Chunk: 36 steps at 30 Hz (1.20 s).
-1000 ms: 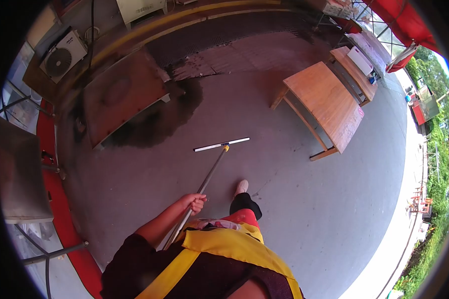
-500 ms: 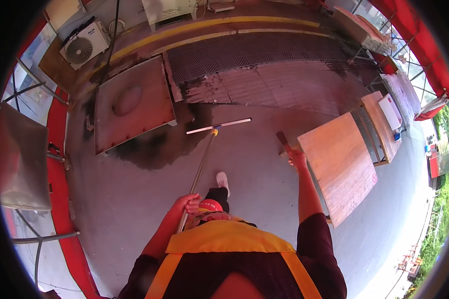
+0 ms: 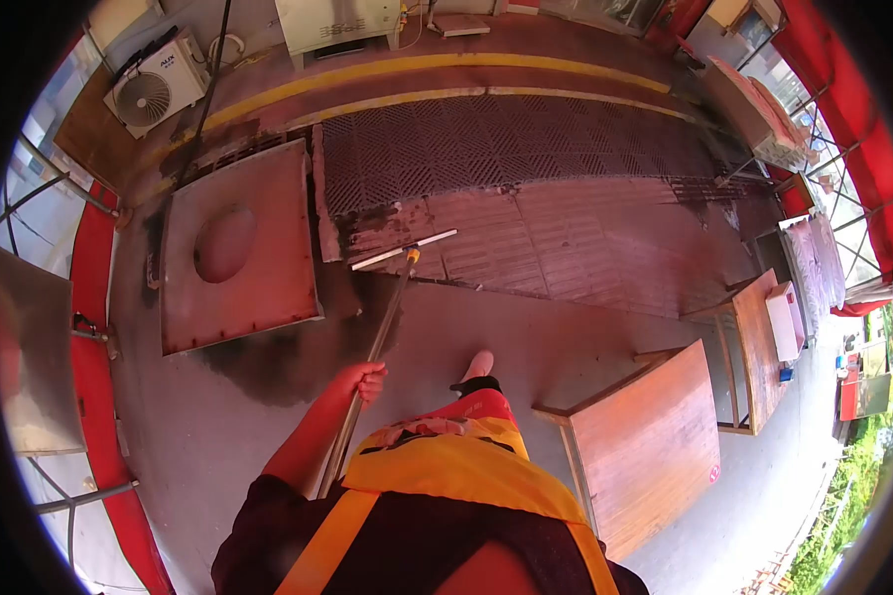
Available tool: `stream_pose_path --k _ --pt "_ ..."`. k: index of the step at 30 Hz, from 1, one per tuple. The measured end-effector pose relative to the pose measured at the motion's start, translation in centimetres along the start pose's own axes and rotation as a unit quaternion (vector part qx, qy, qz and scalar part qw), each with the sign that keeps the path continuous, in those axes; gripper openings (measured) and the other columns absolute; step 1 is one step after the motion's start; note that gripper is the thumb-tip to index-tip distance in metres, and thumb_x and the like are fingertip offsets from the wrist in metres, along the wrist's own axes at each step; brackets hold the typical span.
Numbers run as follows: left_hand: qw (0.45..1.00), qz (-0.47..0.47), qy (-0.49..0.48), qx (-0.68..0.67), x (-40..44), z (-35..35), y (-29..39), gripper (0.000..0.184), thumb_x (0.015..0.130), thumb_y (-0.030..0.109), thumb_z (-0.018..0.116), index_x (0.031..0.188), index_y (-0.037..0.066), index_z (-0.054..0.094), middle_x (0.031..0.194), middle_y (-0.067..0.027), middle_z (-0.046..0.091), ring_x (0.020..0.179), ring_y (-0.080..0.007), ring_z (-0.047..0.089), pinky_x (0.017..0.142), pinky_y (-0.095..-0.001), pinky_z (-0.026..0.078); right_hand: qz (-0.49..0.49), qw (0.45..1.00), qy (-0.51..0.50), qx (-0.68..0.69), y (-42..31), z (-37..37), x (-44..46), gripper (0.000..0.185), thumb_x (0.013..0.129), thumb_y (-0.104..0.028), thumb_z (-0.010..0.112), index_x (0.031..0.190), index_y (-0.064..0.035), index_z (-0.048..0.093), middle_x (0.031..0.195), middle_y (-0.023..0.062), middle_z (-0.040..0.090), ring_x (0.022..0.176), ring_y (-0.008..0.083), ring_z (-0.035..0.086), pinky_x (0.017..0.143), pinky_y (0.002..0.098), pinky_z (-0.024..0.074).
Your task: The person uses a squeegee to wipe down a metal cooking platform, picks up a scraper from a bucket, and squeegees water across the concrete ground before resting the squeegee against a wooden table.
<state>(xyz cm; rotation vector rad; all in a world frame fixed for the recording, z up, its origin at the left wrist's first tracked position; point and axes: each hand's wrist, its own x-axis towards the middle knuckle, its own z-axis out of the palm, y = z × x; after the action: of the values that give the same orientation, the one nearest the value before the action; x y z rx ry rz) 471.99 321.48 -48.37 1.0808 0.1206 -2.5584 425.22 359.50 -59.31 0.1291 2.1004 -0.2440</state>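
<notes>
My left hand point(image 3: 360, 383) is closed round the metal pole of a long-handled floor squeegee point(image 3: 387, 315). Its lower pole slants down past my yellow apron point(image 3: 466, 476). Ahead, the squeegee's pale blade point(image 3: 437, 238) lies across the seam between the grey floor and the reddish tiled strip, joined to the pole by a yellow connector. My right hand is out of view. A wooden table point(image 3: 645, 436) is on my right.
A metal panel with a round hole point(image 3: 283, 233) lies left of the blade, with dark wet floor point(image 3: 268, 372) beside it. Beyond the tiles are dark grid mats point(image 3: 526, 139). A second wooden table point(image 3: 759, 347) stands farther right; an air-conditioner unit point(image 3: 157, 87) is at back left.
I have stepped forward, and the squeegee blade has moved from the grey floor to the tile edge. My right hand, earlier by the table corner near a dark flat piece, has left view.
</notes>
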Motion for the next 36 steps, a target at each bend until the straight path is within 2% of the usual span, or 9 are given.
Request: stream_pose_path --k 7,16,17,22,24,25,27,30,36 --pt "0.991 0.04 -0.085 -0.097 11.3 8.8 13.4 0.02 0.085 0.023 0.051 0.08 0.004 0.051 0.048 0.0061 0.036 0.035 -0.0039 0.033 0.032 -0.0188 0.028 0.007 0.999 -0.04 0.003 -24.8 -1.5 7.2 0.026 0.076 -0.026 0.058 0.061 -0.0044 0.056 0.051 0.0044 0.051 0.042 0.0137 0.049 0.037 0.0287 0.037" --pt "0.987 0.138 0.028 -0.081 17.1 14.6 28.8 0.021 0.085 0.024 0.048 0.074 0.006 0.049 0.046 0.0035 0.027 0.034 -0.0091 0.026 0.032 -0.0254 0.025 -0.488 0.848 -0.185 -0.087 -90.8 7.6 2.4 0.028 0.08 -0.028 0.055 0.065 -0.0047 0.056 0.049 0.0008 0.047 0.043 0.0103 0.046 0.038 0.0272 0.0322" --pt "0.984 0.152 0.035 -0.088 18.0 15.0 31.6 0.021 0.085 0.024 0.048 0.073 0.006 0.048 0.046 0.0037 0.027 0.034 -0.0089 0.027 0.032 -0.0251 0.025 -0.475 0.822 -0.308 0.056 -96.4 9.6 0.9 0.022 0.078 -0.025 0.058 0.074 -0.0034 0.059 0.057 0.0014 0.052 0.046 0.0109 0.048 0.04 0.0256 0.0359" --pt "0.964 0.13 0.002 -0.23 22.4 14.5 44.0 0.018 0.083 0.018 0.049 0.072 0.006 0.045 0.044 0.0036 0.031 0.034 -0.0078 0.032 0.031 -0.0231 0.025 -0.487 0.796 -0.357 0.026 -111.6 16.4 -1.7 0.02 0.076 -0.02 0.062 0.084 -0.002 0.06 0.068 0.0037 0.058 0.056 0.0117 0.054 0.049 0.023 0.0424" --pt "0.966 0.131 -0.035 -0.22 24.1 13.6 48.1 0.017 0.083 0.018 0.05 0.072 0.006 0.045 0.044 0.0037 0.032 0.034 -0.0076 0.032 0.032 -0.023 0.026 -0.656 0.696 -0.08 -0.281 -114.7 19.8 16.6 0.03 0.075 -0.034 0.059 0.077 -0.0039 0.061 0.065 0.002 0.057 0.056 0.0134 0.053 0.049 0.0275 0.0406" --pt "0.967 0.136 -0.053 -0.209 25.0 13.3 51.1 0.017 0.083 0.017 0.05 0.072 0.005 0.044 0.044 0.0038 0.032 0.034 -0.0076 0.032 0.032 -0.0229 0.026 -0.577 0.747 -0.008 -0.331 -115.0 19.9 19.0 0.037 0.074 -0.042 0.056 0.073 -0.0045 0.06 0.062 0.002 0.057 0.053 0.015 0.052 0.048 0.0302 0.0394" --pt "0.967 0.141 -0.01 -0.211 25.9 14.2 55.9 0.017 0.083 0.018 0.05 0.072 0.005 0.044 0.044 0.0039 0.032 0.034 -0.0076 0.032 0.032 -0.0233 0.026 -0.284 0.935 -0.2 0.066 -110.8 19.1 18.1 0.018 0.073 -0.017 0.065 0.067 -0.0031 0.055 0.052 0.0063 0.05 0.042 0.0152 0.047 0.032 0.0268 0.0331" --pt "0.969 0.141 0.023 -0.201 25.8 16.9 63.8 0.018 0.083 0.018 0.05 0.071 0.006 0.044 0.044 0.0041 0.032 0.034 -0.0073 0.032 0.033 -0.0233 0.027 -0.22 0.944 -0.237 0.069 -109.3 12.2 22.5 0.018 0.08 -0.018 0.057 0.073 -0.0016 0.054 0.051 0.0024 0.044 0.039 0.0119 0.041 0.036 0.0235 0.0326" --pt "0.953 0.197 0.041 -0.227 28.9 20.1 77.6 0.034 0.083 0.02 0.049 0.054 0.013 0.034 0.041 0.0031 0.029 0.035 -0.0075 0.032 0.033 -0.0235 0.028 -0.058 0.98 -0.043 0.186 -123.9 12.4 15.8 0.019 0.08 -0.019 0.053 0.067 -0.0057 0.052 0.05 0.0041 0.045 0.04 0.0172 0.043 0.035 0.0291 0.0327"
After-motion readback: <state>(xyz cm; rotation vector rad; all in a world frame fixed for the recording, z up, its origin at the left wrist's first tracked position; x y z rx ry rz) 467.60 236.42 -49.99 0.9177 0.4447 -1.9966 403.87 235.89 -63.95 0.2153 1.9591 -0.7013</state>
